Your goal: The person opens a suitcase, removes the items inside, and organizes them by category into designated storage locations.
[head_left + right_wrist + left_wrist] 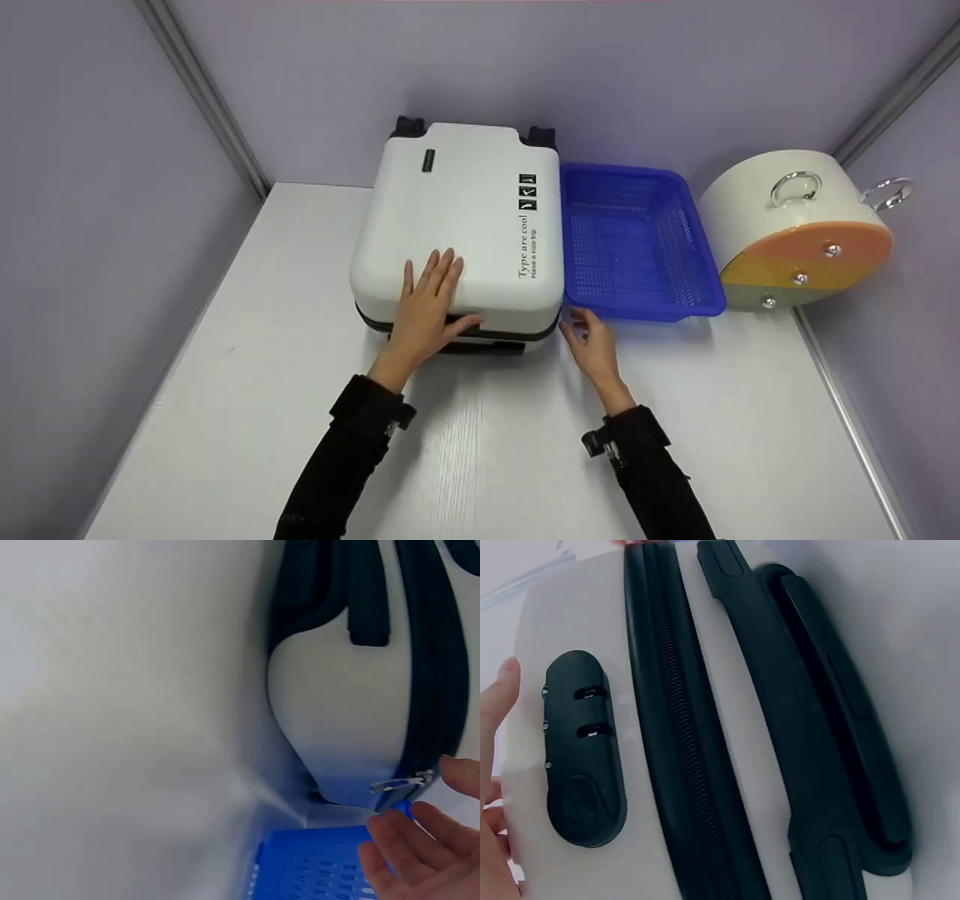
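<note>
A white hard-shell suitcase [457, 202] lies flat on the table, wheels toward the back wall. On its upper shell rests my left hand [426, 311], fingers spread straight. The left wrist view shows the black combination lock [585, 750], the zipper [682, 705] and the carry handle [780, 705] on the near side. My right hand [595, 346] is at the suitcase's near right corner, fingers loosely bent and apart from the thumb. A metal zipper pull [399, 784] sticks out close to the fingertips in the right wrist view, with nothing pinched between them.
A blue plastic basket [637, 309] stands against the suitcase's right side. Further right is a cream round-bodied container [750, 187] with a striped front, metal handles and several silver knobs. Walls border the white table [262, 360] at the back and both sides.
</note>
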Demonstrator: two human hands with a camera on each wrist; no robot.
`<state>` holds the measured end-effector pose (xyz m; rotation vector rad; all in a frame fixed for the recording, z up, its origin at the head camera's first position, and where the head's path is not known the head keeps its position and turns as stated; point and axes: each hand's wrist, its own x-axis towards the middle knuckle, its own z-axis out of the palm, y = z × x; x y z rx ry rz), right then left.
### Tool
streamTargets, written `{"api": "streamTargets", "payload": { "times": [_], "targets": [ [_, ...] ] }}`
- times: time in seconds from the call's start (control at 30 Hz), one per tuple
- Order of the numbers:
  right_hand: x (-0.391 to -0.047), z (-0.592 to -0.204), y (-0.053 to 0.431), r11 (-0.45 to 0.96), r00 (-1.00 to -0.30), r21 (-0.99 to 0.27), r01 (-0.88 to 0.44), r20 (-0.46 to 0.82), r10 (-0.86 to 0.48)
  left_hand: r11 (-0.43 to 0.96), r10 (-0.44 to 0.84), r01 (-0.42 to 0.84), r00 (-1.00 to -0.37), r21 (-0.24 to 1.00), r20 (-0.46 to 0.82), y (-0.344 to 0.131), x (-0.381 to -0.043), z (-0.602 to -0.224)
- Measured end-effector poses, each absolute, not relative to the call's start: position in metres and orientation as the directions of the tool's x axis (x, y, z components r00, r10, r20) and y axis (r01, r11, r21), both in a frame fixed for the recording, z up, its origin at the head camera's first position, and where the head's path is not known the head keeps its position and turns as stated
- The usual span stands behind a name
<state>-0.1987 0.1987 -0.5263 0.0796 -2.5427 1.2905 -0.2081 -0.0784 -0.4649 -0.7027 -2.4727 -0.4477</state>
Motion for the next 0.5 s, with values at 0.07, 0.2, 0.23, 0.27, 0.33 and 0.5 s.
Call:
{"api": "streamTargets", "payload": {
  "times": [0.07, 0.2, 0.23, 0.27, 0.33, 0.5],
  "targets": [
    [-0.202, -0.53, 0.195, 0.591, -0.961, -0.789, -0.168, 0.265, 0.082, 0.811, 0.382, 0.56, -0.726, 0.168, 0.572, -0.078, -0.208, -0.466],
    [-0.207, -0.532, 0.19, 0.583, -0.958, -0.797, -0.158, 0.267, 0.104, 0.818, 0.369, 0.549, -0.731, 0.173, 0.574, -0.076, -0.208, -0.469],
    [-0.208, -0.532, 0.189, 0.583, -0.955, -0.796, -0.159, 0.273, 0.113, 0.819, 0.365, 0.547, -0.731, 0.175, 0.576, -0.076, -0.208, -0.469],
    [-0.209, -0.532, 0.188, 0.584, -0.952, -0.796, -0.161, 0.282, 0.123, 0.82, 0.363, 0.545, -0.731, 0.176, 0.578, -0.076, -0.209, -0.47],
    [-0.211, -0.532, 0.186, 0.592, -0.942, -0.788, -0.172, 0.308, 0.136, 0.82, 0.358, 0.545, -0.729, 0.178, 0.584, -0.075, -0.209, -0.47],
    [-0.213, -0.535, 0.185, 0.604, -0.916, -0.77, -0.208, 0.369, 0.155, 0.821, 0.346, 0.542, -0.724, 0.181, 0.597, -0.074, -0.209, -0.472]
  ]
}}
